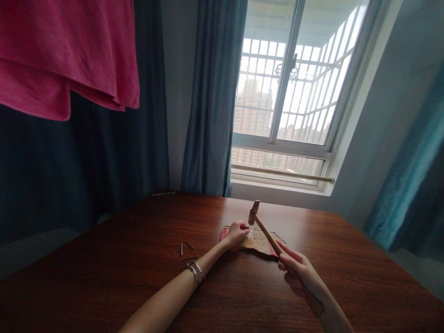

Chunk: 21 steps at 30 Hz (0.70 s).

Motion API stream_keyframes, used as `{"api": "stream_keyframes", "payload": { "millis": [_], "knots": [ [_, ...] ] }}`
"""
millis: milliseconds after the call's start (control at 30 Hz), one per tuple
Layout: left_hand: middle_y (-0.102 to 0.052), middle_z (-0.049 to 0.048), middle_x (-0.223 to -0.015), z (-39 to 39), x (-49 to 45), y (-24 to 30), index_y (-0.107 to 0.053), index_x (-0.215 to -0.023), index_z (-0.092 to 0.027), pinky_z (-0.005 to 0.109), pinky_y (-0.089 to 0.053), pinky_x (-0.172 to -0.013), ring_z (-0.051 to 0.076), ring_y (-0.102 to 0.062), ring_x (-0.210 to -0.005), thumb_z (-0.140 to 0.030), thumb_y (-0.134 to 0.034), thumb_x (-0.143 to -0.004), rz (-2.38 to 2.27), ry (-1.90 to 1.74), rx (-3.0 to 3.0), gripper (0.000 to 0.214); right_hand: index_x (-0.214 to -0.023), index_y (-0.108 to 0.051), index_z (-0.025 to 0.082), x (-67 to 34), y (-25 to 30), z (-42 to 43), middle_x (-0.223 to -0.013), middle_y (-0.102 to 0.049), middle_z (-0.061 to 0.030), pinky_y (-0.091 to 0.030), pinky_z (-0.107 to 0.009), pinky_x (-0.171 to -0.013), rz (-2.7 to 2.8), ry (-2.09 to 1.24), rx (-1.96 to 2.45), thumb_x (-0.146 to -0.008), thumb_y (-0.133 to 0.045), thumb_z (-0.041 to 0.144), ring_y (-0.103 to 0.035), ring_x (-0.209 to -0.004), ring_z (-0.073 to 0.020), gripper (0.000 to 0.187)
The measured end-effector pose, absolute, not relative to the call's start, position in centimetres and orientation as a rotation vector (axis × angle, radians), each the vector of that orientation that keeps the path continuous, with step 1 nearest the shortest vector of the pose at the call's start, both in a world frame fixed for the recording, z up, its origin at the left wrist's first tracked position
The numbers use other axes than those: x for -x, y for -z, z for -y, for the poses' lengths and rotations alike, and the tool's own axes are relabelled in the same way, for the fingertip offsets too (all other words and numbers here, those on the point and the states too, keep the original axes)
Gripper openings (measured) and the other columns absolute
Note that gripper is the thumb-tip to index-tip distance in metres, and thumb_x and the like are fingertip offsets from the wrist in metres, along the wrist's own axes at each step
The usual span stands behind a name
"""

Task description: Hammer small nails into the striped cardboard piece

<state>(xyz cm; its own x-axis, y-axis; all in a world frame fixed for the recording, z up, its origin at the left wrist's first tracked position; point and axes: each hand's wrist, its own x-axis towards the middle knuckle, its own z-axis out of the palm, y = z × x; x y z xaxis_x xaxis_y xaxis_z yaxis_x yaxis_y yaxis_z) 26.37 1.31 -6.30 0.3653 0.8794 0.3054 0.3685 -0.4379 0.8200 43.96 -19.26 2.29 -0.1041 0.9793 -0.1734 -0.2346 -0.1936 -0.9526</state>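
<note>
Our right hand (pixel 294 267) is low and near us, fingers wrapped tight round the wooden handle of a small hammer (pixel 264 227). The handle slants up and away to the left, and the head hangs in the air just beside our left hand (pixel 237 232). That left hand rests on the far-left edge of a tan perforated sheet (pixel 257 240), fingers pinched narrow; whatever sits between them is too small for us to make out. The sheet lies on a red mat (pixel 224 235) in the middle of the dark wooden surface (pixel 138 263). A few thin metal pins (pixel 187 250) lie loose to the left of our forearm, near the bracelet (pixel 196 272) on our left wrist. Beyond the surface stands a barred window (pixel 287 92).
</note>
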Motion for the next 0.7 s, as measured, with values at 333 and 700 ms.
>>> {"api": "stream_keyframes", "payload": {
  "millis": [333,700],
  "knots": [
    [-0.066,0.0019,-0.076,-0.86,-26.38,5.9,-0.065,-0.076,-0.015,0.021,-0.043,-0.067,0.014,-0.06,-0.074,-0.026,-0.057,-0.07,-1.112,-0.997,-1.987,0.015,-0.133,-0.036,0.028,-44.2,-2.43,19.47,-0.066,-0.049,0.0034,-0.015,-0.012,-0.028,0.995,-1.543,1.094,-0.077,-0.058,0.037,-0.029,-0.032,0.0007,0.061],
    [-0.065,0.002,-0.074,-0.69,-26.44,5.72,-0.065,-0.073,-0.015,0.022,-0.043,-0.067,0.014,-0.059,-0.072,-0.024,-0.059,-0.069,-1.115,-1.006,-1.986,0.012,-0.133,-0.035,0.027,-44.11,-2.52,19.46,-0.064,-0.049,0.0036,-0.019,-0.013,-0.027,1.01,-1.542,1.119,-0.076,-0.059,0.037,-0.03,-0.03,-0.0004,0.063]
  ]
}}
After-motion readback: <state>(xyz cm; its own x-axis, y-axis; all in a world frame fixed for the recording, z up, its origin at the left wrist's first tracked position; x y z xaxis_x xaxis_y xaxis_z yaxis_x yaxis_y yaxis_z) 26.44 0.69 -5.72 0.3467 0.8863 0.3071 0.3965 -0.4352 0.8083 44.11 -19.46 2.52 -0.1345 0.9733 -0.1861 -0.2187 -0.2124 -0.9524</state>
